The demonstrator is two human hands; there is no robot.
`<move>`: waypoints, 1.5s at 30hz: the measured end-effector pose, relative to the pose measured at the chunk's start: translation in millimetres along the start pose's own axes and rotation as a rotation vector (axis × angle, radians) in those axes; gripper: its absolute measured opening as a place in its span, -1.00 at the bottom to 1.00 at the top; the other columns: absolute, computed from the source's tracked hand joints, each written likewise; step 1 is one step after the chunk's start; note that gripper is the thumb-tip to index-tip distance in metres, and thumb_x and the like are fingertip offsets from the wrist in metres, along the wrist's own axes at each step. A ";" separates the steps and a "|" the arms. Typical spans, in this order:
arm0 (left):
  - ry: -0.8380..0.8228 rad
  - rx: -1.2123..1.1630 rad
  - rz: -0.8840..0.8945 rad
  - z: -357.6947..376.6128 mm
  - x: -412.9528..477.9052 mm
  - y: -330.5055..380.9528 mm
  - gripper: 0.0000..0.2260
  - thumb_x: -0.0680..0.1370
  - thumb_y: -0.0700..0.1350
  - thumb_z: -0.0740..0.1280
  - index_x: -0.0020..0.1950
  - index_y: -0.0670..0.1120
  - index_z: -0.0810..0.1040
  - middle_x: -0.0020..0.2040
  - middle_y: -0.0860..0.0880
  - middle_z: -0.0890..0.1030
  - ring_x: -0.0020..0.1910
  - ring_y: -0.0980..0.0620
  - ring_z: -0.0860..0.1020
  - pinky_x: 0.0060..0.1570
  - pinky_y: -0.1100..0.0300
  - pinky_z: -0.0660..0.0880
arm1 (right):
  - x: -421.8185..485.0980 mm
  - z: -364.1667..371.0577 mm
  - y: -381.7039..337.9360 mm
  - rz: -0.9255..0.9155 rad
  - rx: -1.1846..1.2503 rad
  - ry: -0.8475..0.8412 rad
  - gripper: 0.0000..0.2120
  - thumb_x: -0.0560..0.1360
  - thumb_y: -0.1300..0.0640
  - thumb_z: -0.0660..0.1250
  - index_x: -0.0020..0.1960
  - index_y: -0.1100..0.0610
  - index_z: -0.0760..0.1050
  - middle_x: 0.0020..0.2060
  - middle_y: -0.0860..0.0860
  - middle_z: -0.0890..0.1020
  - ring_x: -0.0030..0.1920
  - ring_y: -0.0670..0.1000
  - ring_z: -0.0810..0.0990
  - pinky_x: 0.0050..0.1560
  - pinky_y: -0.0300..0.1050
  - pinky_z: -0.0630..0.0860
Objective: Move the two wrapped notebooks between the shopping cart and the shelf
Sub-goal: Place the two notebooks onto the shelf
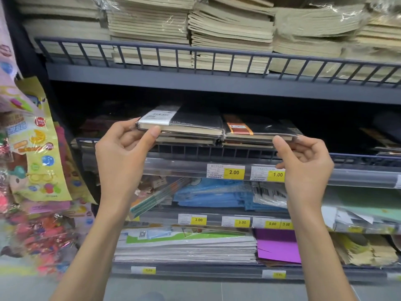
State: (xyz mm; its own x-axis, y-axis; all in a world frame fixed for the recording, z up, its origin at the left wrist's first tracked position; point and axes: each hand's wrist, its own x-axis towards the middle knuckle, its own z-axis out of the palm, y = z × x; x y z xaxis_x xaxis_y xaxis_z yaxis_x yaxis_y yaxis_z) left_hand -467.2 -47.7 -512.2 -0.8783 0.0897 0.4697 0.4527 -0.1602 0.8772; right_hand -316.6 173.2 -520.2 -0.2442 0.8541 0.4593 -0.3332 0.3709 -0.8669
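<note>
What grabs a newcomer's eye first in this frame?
The two hands, centre frame: the left hand pinches a wrapped black notebook with a white barcode label, the right hand a notebook with an orange band, side by side at the middle shelf. Then the yellow price tags just below, and beige notebook stacks on the top shelf.

We face dark metal shelves: beige paper stacks at twelve o'clock, yellow price tags at centre, hanging toy packets at nine, grey floor at six.
</note>
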 end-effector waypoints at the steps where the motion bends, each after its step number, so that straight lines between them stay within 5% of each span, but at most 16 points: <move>1: 0.004 0.007 0.005 -0.4 0.8 -0.8 -0.79 0.50 0.00 0.50 0.08 0.03 0.58 -0.03 -0.03 0.73 -0.01 0.03 0.71 0.09 0.01 0.62 | 2.3 1.4 2.1 0.001 -0.007 -0.002 -0.73 0.45 0.10 0.54 0.05 0.10 0.50 -0.15 0.02 0.65 -0.16 -0.06 0.65 -0.31 -0.25 0.55; 8: 0.052 0.076 0.040 10.1 7.7 -7.5 -0.79 0.50 -0.01 0.51 0.05 -0.03 0.59 -0.07 -0.03 0.72 -0.06 0.07 0.71 0.03 0.02 0.64 | 19.2 6.1 18.2 0.018 -0.071 0.010 -0.73 0.44 0.02 0.54 0.04 0.10 0.56 -0.25 0.03 0.46 -0.26 -0.06 0.45 -0.14 -0.21 0.51; 19: 0.060 0.142 0.046 22.4 25.5 -21.2 -0.63 0.53 0.01 0.46 0.22 -0.20 0.55 -0.23 -0.06 0.69 -0.31 0.02 0.71 -0.19 -0.02 0.67 | 28.5 9.2 26.3 0.006 -0.136 0.014 -0.70 0.45 -0.03 0.53 0.07 0.10 0.57 -0.28 0.03 0.41 -0.29 -0.12 0.39 -0.18 -0.30 0.46; 45: 0.042 0.213 0.078 26.1 27.8 -25.1 -0.59 0.53 0.06 0.45 0.22 -0.19 0.53 -0.32 -0.03 0.67 -0.35 0.02 0.69 -0.15 -0.10 0.66 | 37.3 5.7 28.2 0.012 -0.314 -0.033 -0.64 0.46 -0.12 0.47 0.15 0.03 0.54 -0.18 -0.06 0.56 -0.15 -0.13 0.54 0.05 -0.05 0.57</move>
State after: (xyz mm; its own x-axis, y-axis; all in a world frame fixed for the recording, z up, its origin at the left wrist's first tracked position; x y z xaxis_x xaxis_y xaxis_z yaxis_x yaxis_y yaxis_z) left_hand -498.9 -15.6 -518.5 -0.8430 0.0433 0.5361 0.5378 0.0464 0.8418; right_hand -340.2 213.5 -526.4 -0.2774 0.8488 0.4500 -0.0334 0.4596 -0.8875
